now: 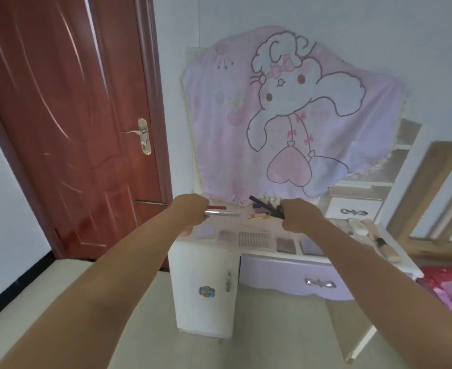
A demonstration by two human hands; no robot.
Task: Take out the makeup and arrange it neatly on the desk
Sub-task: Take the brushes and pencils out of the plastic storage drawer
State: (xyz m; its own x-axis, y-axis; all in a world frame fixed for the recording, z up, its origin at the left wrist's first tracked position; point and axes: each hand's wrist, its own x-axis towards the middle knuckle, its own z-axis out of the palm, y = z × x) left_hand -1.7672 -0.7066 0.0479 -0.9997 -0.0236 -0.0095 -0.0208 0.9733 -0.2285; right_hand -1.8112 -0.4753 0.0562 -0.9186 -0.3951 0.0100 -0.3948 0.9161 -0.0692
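Observation:
Over the left part of the white dressing desk, my left hand grips a silver tube and a red-capped tube, both pointing right. My right hand holds a bunch of dark pencil-like sticks that fan out up and to the left. Flat palettes lie in a row along the desk's front: a lilac one, a wide striped one and a dark one. A small orange tube lies between my hands. Brushes and a beige sponge lie on the desk's right end.
A pink cartoon cloth hangs over the mirror behind the desk. A red-brown door stands at the left. The desk has a lilac drawer and a white cupboard door. A small drawer unit sits on the desk at back right.

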